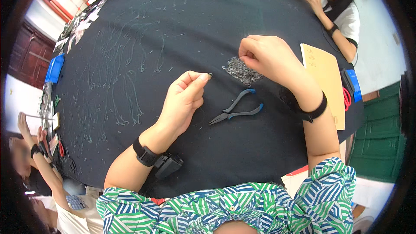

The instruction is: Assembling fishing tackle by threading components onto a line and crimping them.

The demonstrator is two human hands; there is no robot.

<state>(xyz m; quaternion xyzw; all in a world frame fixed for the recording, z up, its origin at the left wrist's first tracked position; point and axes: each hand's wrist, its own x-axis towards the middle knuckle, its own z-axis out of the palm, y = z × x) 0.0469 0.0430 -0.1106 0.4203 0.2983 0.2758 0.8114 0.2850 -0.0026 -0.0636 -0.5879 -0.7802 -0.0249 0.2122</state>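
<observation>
Place: apparently a shared handcraft workshop
Bench: broad curved bench under black cloth (pixel 242 160), other people (pixel 352 19) around it
Tool: metal needle-nose pliers with blue-and-grey handles (pixel 224 115)
Parts: loose heap of small silvery metal pieces (pixel 240 73)
Storage: blue plastic trays (pixel 55 68)

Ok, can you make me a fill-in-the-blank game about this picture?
1. The blue-tipped tool is a pair of ____.
2. The hand nearest the pile of small metal pieces is the person's ____ one.
3. The patterned sleeves are green, white and ____.

Missing words: pliers; right; blue.
</observation>
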